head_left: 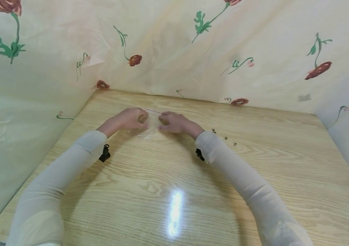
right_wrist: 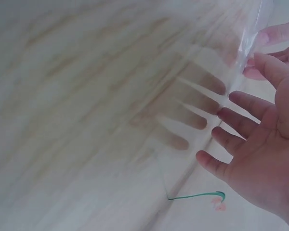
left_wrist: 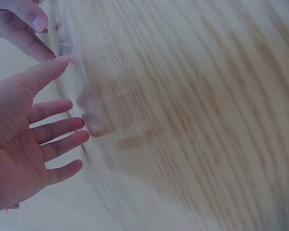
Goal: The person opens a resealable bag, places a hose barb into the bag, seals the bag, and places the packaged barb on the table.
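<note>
A thin, clear plastic piece (head_left: 153, 123) lies on the far part of the table between the two hands; whether it is a bag or a sheet I cannot tell. My left hand (head_left: 130, 118) is at its left side, and in the left wrist view the spread, nearly straight fingers reach the shiny plastic (left_wrist: 90, 115). On the other side is my right hand (head_left: 175, 122), its fingers also extended, with the tips at the plastic's edge (right_wrist: 244, 45) in the right wrist view. Neither hand's fingers curl around it.
Several tiny metallic pieces (head_left: 226, 138) lie on the wooden table (head_left: 150, 177) just right of the right wrist. A floral curtain (head_left: 168, 51) hangs behind the table and along its sides. Dark wrist cameras (head_left: 104, 153) sit under both sleeves.
</note>
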`<state>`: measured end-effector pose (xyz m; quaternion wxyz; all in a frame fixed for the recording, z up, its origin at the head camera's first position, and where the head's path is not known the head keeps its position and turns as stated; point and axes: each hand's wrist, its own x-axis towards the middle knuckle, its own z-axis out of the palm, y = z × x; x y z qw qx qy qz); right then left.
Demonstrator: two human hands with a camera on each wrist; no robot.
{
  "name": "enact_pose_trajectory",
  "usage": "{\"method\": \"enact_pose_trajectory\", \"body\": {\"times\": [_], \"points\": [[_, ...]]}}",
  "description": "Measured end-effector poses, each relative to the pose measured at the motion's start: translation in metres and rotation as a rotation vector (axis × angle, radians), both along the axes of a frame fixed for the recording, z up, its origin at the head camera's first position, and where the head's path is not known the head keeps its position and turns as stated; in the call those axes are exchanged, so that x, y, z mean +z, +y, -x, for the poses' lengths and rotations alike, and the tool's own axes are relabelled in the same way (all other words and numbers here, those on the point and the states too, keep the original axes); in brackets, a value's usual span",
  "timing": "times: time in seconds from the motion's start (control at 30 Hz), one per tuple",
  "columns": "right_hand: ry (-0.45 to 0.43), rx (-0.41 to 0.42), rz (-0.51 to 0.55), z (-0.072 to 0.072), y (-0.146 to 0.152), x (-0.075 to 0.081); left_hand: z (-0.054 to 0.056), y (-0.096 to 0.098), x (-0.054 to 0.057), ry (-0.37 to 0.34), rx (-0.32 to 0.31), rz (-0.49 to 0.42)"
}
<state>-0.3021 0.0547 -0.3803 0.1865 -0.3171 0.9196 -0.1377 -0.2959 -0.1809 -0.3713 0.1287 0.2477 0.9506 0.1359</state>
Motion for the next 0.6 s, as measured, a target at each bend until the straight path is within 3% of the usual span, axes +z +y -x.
{"method": "enact_pose_trajectory", "body": {"times": [0.37,0.6], "points": [[0.087,0.093,0.048,-0.011,0.004,0.001,0.001,0.010,-0.001,-0.032,-0.036,-0.037],[0.061,0.113,0.136,-0.017,0.006,0.003,0.000,0.016,-0.003,-0.038,-0.077,-0.071]]}}
